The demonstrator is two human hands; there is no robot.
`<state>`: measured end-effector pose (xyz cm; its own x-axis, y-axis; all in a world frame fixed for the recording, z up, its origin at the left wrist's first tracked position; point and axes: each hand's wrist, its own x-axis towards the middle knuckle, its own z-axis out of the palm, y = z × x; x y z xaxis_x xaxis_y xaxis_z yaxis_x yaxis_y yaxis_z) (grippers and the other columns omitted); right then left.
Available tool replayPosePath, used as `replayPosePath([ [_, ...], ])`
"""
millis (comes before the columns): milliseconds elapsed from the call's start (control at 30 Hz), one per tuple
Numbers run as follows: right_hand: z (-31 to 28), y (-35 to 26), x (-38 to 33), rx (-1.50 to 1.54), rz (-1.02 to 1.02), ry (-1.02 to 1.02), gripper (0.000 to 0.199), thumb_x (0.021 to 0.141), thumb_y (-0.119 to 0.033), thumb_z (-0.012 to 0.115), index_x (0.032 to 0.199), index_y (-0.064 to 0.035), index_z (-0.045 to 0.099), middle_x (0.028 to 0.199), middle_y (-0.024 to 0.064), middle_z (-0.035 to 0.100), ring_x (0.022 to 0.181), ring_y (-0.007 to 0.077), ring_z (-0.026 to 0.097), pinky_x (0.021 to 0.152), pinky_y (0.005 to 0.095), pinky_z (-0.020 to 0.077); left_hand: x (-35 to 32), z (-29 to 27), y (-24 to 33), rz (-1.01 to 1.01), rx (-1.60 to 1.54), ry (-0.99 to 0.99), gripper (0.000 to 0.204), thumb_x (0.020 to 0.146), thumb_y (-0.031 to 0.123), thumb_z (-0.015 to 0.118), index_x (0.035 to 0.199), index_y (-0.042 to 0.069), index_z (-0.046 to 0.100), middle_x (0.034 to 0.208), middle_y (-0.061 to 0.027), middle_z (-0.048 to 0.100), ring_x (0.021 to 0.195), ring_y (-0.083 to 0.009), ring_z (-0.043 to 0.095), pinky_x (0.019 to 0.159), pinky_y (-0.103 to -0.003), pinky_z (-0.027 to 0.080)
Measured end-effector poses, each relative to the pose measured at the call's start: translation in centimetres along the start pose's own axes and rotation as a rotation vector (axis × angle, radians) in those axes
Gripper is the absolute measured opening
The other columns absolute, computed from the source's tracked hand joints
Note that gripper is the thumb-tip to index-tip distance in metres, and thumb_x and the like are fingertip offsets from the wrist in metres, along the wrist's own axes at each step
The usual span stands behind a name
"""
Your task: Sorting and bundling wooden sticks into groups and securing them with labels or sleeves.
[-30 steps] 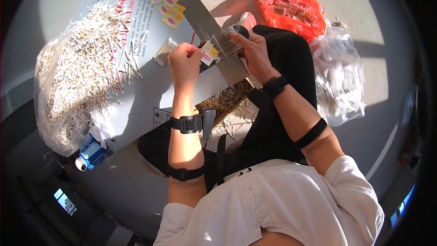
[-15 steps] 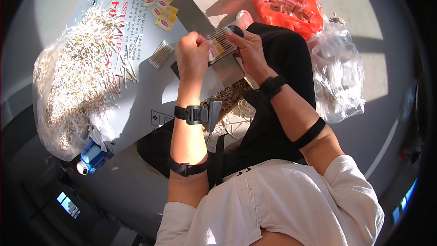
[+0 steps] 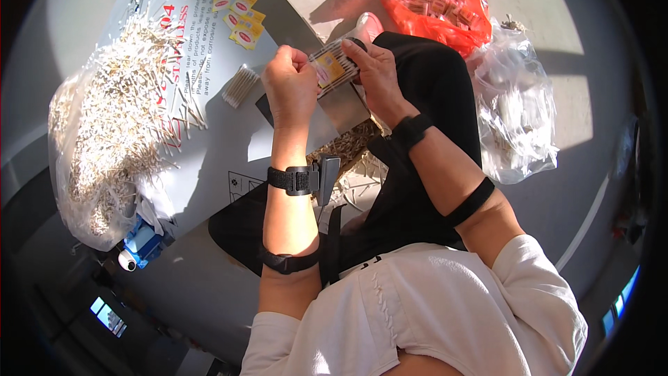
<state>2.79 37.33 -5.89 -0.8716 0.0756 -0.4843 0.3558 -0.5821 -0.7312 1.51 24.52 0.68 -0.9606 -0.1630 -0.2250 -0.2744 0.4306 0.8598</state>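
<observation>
Between my hands is a flat pack of cotton swabs, with white sticks in a row and a yellow card showing on top. Thumb and fingers of my right hand grip its right end, next to a dark rounded piece. My left hand is closed in a pinch at the pack's left edge; its fingertips are partly hidden. Below the hands lies a metal plate or box top. A small bundle of swabs rests on the table left of my left hand.
A big heap of loose cotton swabs spills from a clear bag on the grey table. Several yellow cards lie at its far edge. On the floor are a red bag of packs and a clear plastic bag.
Both hands and the pack have shifted slightly left. More of the yellow card now shows on the swabs, and my left fingers have drawn a little away from it.
</observation>
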Motion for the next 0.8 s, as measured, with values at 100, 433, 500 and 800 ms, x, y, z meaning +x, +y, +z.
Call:
replayPosePath([
  [100, 0.2, -0.1, -0.2, -0.023, 0.002, -0.017, 0.024, 0.092, -0.027, 0.069, 0.080, -0.0064, 0.071, 0.065, -0.0037, 0.061, 0.049, 0.0026, 0.044, 0.043, 0.0213, 0.0310, 0.0, 0.2, -0.4, 0.083, 0.023, 0.053, 0.007, 0.076, -0.006, 0.059, 0.081, -0.004, 0.054, 0.062, -0.0109, 0.060, 0.046, -0.0153, 0.059, 0.041, -0.028, 0.048],
  [433, -1.5, -1.6, -1.5, 0.158, 0.158, -0.012, 0.017, 0.092, -0.020, 0.068, 0.082, -0.0064, 0.069, 0.065, -0.0048, 0.059, 0.051, 0.0026, 0.044, 0.045, 0.0204, 0.0329, -4.8, -0.4, -2.9, 0.345, 0.576, 0.139, 0.058, 0.091, 0.028, 0.064, 0.136, -0.001, 0.042, 0.139, -0.0219, 0.044, 0.131, -0.0382, 0.041, 0.105, -0.052, 0.034],
  [500, -1.7, -1.4, -1.6, 0.102, 0.125, -0.090, 0.015, 0.091, -0.017, 0.069, 0.081, -0.0064, 0.069, 0.064, -0.0050, 0.057, 0.051, 0.0027, 0.043, 0.046, 0.0198, 0.0331, -6.2, 0.3, -4.0, 0.401, 0.978, 0.160, 0.076, 0.093, 0.044, 0.058, 0.146, -0.003, 0.030, 0.154, -0.0243, 0.026, 0.143, -0.0394, 0.025, 0.112, -0.057, 0.023],
  [800, -1.5, -1.2, -1.5, 0.118, 0.112, -0.113, 0.012, 0.090, -0.014, 0.071, 0.082, -0.0053, 0.070, 0.065, -0.0048, 0.058, 0.050, 0.0021, 0.042, 0.046, 0.0189, 0.0326, -6.7, 1.7, -4.2, 0.333, 0.915, 0.110, 0.093, 0.091, 0.054, 0.055, 0.150, -0.007, 0.017, 0.157, -0.0283, 0.013, 0.148, -0.0421, 0.011, 0.115, -0.059, 0.012],
])
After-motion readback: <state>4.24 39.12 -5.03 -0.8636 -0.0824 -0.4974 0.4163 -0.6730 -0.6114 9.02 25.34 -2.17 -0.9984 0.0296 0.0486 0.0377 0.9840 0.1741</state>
